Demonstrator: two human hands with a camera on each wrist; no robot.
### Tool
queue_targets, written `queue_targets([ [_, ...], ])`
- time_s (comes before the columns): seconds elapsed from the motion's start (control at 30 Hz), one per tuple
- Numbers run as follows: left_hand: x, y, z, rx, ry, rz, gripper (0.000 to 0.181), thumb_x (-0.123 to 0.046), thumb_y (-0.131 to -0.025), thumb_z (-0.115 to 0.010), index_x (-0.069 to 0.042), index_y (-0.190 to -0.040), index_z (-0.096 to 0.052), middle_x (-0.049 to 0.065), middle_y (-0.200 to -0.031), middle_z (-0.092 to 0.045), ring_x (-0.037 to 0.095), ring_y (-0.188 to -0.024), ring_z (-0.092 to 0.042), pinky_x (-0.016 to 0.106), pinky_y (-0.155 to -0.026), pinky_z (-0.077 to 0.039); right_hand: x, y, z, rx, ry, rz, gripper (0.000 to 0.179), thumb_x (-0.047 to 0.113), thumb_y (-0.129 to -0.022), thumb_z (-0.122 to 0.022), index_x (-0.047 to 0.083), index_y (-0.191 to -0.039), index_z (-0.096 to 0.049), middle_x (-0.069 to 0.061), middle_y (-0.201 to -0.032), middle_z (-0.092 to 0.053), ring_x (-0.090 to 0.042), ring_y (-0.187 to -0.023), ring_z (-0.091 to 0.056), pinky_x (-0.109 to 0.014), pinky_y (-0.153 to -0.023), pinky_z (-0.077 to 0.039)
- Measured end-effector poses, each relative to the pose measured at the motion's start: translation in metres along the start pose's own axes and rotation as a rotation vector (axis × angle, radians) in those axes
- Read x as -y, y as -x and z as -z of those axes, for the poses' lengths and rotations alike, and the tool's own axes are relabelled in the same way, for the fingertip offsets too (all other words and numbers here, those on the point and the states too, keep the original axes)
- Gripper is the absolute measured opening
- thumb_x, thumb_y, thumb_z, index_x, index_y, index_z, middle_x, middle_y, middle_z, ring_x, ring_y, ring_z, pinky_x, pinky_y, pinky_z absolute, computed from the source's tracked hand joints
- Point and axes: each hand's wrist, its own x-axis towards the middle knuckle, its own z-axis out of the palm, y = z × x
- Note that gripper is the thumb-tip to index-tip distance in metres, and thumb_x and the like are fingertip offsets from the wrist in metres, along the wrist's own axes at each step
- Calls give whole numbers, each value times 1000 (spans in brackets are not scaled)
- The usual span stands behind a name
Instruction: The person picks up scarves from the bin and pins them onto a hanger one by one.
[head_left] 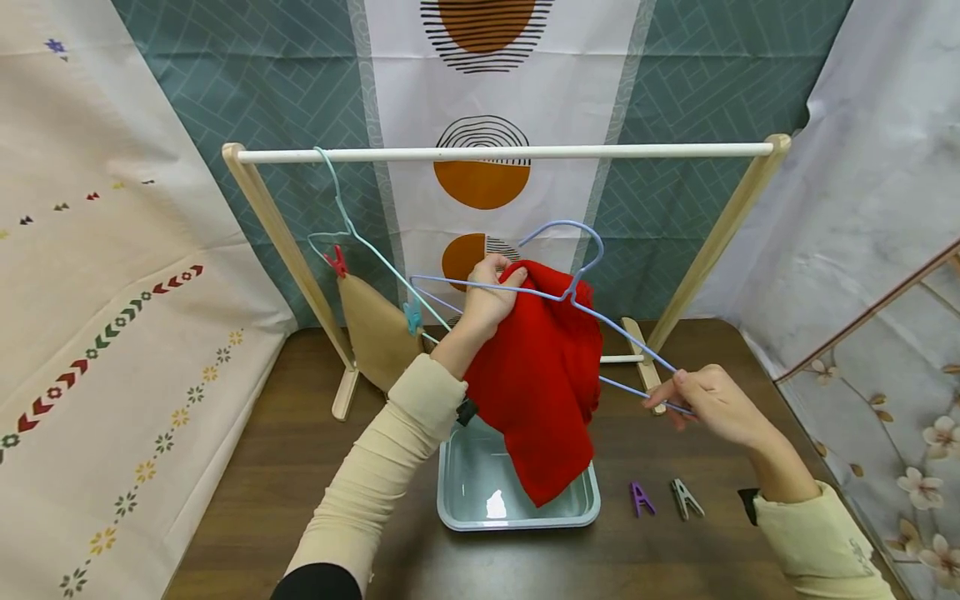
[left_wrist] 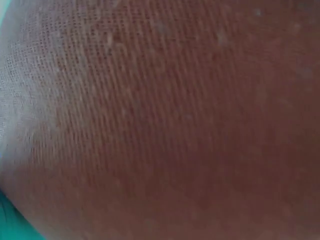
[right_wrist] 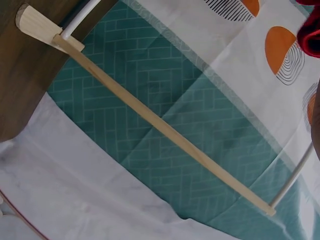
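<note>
A red cloth (head_left: 536, 375) hangs in loose folds above the basin, its lower corner dipping over the opening. My left hand (head_left: 487, 300) pinches the cloth's upper edge, and one arm of a lavender hanger (head_left: 618, 333) crosses at those fingers. The right end of that hanger is held by my right hand (head_left: 708, 404). Its hook points upward, below the rack's bar. Close, blurred woven fabric (left_wrist: 160, 120) fills the left wrist view. At the upper right of the right wrist view, a bit of the red cloth (right_wrist: 311, 35) shows.
A drying rack (head_left: 510, 153) with a white bar carries a mint hanger (head_left: 375, 250). A tan cloth (head_left: 375, 329) hangs there by red (head_left: 337, 262) and blue (head_left: 412, 318) clothespins. Below are a grey-green basin (head_left: 517, 526), a purple clothespin (head_left: 641, 499) and a grey clothespin (head_left: 686, 499).
</note>
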Motion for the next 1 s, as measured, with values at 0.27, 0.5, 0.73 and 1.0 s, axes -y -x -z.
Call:
queue_targets([
  [0.27, 8, -6, -18, 57, -464, -203, 16, -17, -85, -62, -4, -91, -55, 9, -83, -60, 22, -76, -53, 28, -64, -41, -1, 5, 4, -36, -2, 9, 50, -3, -97, -25, 11, -80, -69, 3, -61, -62, -7, -43, -48, -21, -38, -34],
  [0.5, 15, -5, -22, 189, -432, -318, 7, -8, -87, -59, -11, -91, -62, 5, -85, -63, 19, -76, -51, 25, -64, -39, 4, 10, 4, -61, -83, -27, 51, 0, -99, -26, 12, -76, -70, 2, -79, -69, -13, -41, -49, -23, -35, -33],
  [0.73, 9, 1, -18, 304, -480, -314, 23, -10, -91, -47, -15, -89, -70, 0, -101, -62, 16, -98, -53, 26, -83, -41, 7, 11, 6, -79, -78, -40, 50, 2, -99, -27, 12, -75, -69, 6, -70, -65, -12, -43, -47, -23, -36, -33],
  [1.0, 5, 14, -4, 431, -358, -574, 29, 0, -81, -57, -6, -110, -62, 5, -111, -59, 18, -102, -49, 24, -87, -41, 3, 13, 5, -131, -29, -64, 49, -2, -97, -29, 14, -76, -70, 1, -51, -55, -7, -43, -43, -20, -36, -29],
])
